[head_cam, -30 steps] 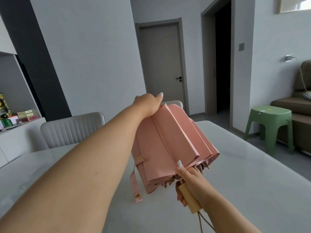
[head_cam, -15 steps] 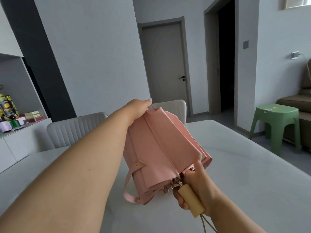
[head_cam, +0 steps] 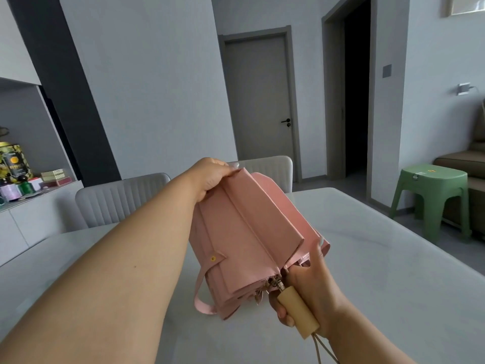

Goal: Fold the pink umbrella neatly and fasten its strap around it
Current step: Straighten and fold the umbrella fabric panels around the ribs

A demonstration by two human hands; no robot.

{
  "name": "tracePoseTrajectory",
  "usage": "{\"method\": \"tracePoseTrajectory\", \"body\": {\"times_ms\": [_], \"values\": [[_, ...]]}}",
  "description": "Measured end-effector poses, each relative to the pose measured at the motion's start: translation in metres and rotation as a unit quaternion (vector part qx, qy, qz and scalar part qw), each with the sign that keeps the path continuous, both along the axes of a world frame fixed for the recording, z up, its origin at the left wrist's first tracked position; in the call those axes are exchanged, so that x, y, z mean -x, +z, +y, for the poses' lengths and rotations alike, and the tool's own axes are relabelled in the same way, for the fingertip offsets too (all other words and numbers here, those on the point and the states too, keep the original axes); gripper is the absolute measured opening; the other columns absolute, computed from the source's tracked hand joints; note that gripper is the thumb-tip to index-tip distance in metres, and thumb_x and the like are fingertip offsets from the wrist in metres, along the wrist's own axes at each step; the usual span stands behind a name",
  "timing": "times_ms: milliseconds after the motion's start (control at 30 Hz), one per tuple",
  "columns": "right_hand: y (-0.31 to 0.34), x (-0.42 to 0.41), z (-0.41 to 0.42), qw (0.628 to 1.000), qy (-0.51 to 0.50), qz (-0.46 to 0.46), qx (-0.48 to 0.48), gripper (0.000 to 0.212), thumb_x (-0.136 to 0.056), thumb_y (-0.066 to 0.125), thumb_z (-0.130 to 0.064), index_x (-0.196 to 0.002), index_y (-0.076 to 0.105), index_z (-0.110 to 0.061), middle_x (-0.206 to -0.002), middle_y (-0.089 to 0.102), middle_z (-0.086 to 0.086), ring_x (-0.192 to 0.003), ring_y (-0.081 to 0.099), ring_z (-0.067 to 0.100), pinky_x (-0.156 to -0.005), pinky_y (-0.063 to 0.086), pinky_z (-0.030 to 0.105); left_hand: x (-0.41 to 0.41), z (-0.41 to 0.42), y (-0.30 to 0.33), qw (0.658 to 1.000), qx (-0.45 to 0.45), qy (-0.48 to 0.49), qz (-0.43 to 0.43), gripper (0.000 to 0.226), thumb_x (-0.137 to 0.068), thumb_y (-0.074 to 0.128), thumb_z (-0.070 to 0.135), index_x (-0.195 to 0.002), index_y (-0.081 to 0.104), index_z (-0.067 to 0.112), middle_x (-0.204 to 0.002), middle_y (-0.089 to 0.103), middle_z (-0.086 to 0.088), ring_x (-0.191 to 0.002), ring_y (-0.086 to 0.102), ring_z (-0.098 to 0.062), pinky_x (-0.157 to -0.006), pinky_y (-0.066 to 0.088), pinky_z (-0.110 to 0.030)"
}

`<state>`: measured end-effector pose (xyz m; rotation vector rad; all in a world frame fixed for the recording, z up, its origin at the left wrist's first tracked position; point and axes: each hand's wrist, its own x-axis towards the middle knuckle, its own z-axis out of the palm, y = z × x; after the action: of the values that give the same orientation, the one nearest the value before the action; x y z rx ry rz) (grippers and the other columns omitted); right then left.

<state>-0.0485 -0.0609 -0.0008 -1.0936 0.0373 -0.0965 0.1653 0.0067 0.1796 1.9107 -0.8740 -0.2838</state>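
Observation:
The pink umbrella [head_cam: 249, 237] is collapsed, its canopy standing out in loose pleats above the white table [head_cam: 380, 258]. My left hand [head_cam: 210, 177] pinches the far top ends of the pleats. My right hand [head_cam: 307, 290] grips the pale wooden handle [head_cam: 298, 313] near the ribs, its forefinger lying along the right-hand pleats. The strap [head_cam: 202, 295] hangs loose in a loop at the canopy's lower left, and a gold snap stud [head_cam: 213, 258] shows on a tab above it. A cord trails from the handle's end.
Two grey chairs [head_cam: 118, 200] stand at the table's far edge. A shelf with tins and boxes [head_cam: 15, 166] is at the left. A green stool [head_cam: 433, 195] and a brown sofa [head_cam: 462, 164] are at the right, beyond the table edge.
The umbrella has tilted and turned a little, lowering its handle end. The strap now hangs in a curved loop instead of straight down. My left hand keeps its pinch on the pleat tops.

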Motion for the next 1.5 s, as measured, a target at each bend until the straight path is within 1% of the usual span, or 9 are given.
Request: {"method": "tracePoseTrajectory", "body": {"times_ms": [133, 367, 567, 933, 1067, 1233, 1367, 1400, 1500], "values": [[-0.003, -0.002, 0.0, 0.999, -0.035, 0.009, 0.002, 0.107, -0.06, 0.017, -0.099, -0.085, 0.069, -0.009, -0.083, 0.05, 0.023, -0.05, 0.047, 0.027, -0.043, 0.038, 0.026, 0.01, 0.002, 0.006, 0.99, 0.1, -0.048, 0.086, 0.019, -0.095, 0.062, 0.023, -0.084, 0.066, 0.008, -0.074, 0.06, -0.001, -0.07, 0.056, -0.011, -0.059, 0.044, -0.02], [-0.005, -0.002, 0.005, 0.997, -0.059, 0.044, 0.033, 0.105, -0.063, 0.024, -0.095, -0.098, 0.06, -0.003, -0.074, 0.05, 0.023, -0.044, 0.05, 0.025, -0.041, 0.041, 0.025, 0.026, 0.004, 0.013, 0.999, -0.012, 0.001, 0.03, 0.037, -0.091, 0.061, 0.043, -0.066, 0.067, 0.017, -0.079, 0.067, -0.004, -0.07, 0.06, -0.019, -0.072, 0.047, -0.03], [-0.007, -0.005, 0.005, 0.996, -0.079, 0.035, 0.031, 0.106, -0.054, 0.038, -0.097, -0.1, 0.062, -0.005, -0.093, 0.05, 0.029, -0.045, 0.05, 0.027, -0.041, 0.042, 0.026, 0.028, 0.005, 0.011, 0.968, 0.163, -0.09, 0.169, 0.032, -0.094, 0.052, 0.014, -0.062, 0.057, 0.014, -0.052, 0.057, 0.005, -0.056, 0.052, -0.009, -0.063, 0.039, -0.026], [-0.009, -0.005, 0.003, 0.994, -0.096, 0.029, 0.048, 0.118, -0.045, 0.045, -0.099, -0.11, 0.06, -0.002, -0.093, 0.051, 0.032, -0.045, 0.052, 0.026, -0.042, 0.043, 0.026, 0.029, 0.005, 0.01, 0.97, 0.172, -0.092, 0.144, 0.027, -0.093, 0.06, 0.025, -0.07, 0.048, 0.02, -0.066, 0.054, -0.003, -0.051, 0.048, -0.013, -0.051, 0.036, -0.024], [-0.009, -0.003, 0.003, 0.992, -0.103, 0.049, 0.052, 0.122, -0.043, 0.046, -0.099, -0.119, 0.057, -0.004, -0.088, 0.053, 0.032, -0.045, 0.054, 0.028, -0.043, 0.046, 0.028, 0.032, 0.007, 0.012, 0.931, 0.282, -0.125, 0.196, 0.013, -0.095, 0.054, 0.01, -0.084, 0.056, 0.016, -0.061, 0.062, 0.0, -0.057, 0.058, -0.011, -0.049, 0.043, -0.017], [-0.009, -0.004, 0.008, 0.988, -0.132, 0.064, 0.055, 0.115, -0.048, 0.043, -0.099, -0.119, 0.057, -0.01, -0.092, 0.054, 0.033, -0.047, 0.053, 0.028, -0.044, 0.046, 0.028, 0.027, 0.003, 0.008, 0.975, 0.197, -0.065, 0.082, 0.008, -0.093, 0.062, 0.013, -0.089, 0.061, 0.02, -0.072, 0.06, 0.004, -0.063, 0.055, -0.008, -0.052, 0.041, -0.018], [0.009, -0.007, 0.01, 0.99, -0.133, 0.042, -0.015, 0.102, -0.052, 0.072, -0.079, -0.113, 0.044, -0.001, -0.051, 0.054, 0.024, -0.033, 0.054, 0.017, -0.036, 0.043, 0.021, 0.026, 0.004, 0.016, 0.928, 0.289, -0.153, 0.181, 0.021, -0.095, 0.048, 0.0, -0.102, 0.059, 0.016, -0.087, 0.074, -0.002, -0.051, 0.049, -0.008, -0.056, 0.037, -0.022], [0.01, -0.007, 0.01, 0.99, -0.131, 0.046, -0.023, 0.08, -0.072, 0.061, -0.074, -0.11, 0.046, -0.005, -0.047, 0.053, 0.02, -0.033, 0.054, 0.016, -0.036, 0.043, 0.021, 0.027, 0.003, 0.016, 0.943, 0.256, -0.142, 0.16, 0.018, -0.095, 0.048, 0.003, -0.101, 0.059, 0.016, -0.091, 0.075, -0.003, -0.053, 0.052, -0.008, -0.057, 0.039, -0.021], [-0.001, -0.003, 0.009, 0.988, -0.131, 0.079, 0.034, 0.09, -0.079, 0.026, -0.081, -0.107, 0.058, -0.002, -0.064, 0.054, 0.022, -0.044, 0.055, 0.026, -0.044, 0.047, 0.028, 0.032, -0.002, 0.016, 0.99, 0.131, -0.043, 0.038, 0.004, -0.096, 0.057, 0.018, -0.093, 0.06, 0.018, -0.09, 0.065, -0.003, -0.07, 0.056, -0.011, -0.059, 0.041, -0.023]]}}
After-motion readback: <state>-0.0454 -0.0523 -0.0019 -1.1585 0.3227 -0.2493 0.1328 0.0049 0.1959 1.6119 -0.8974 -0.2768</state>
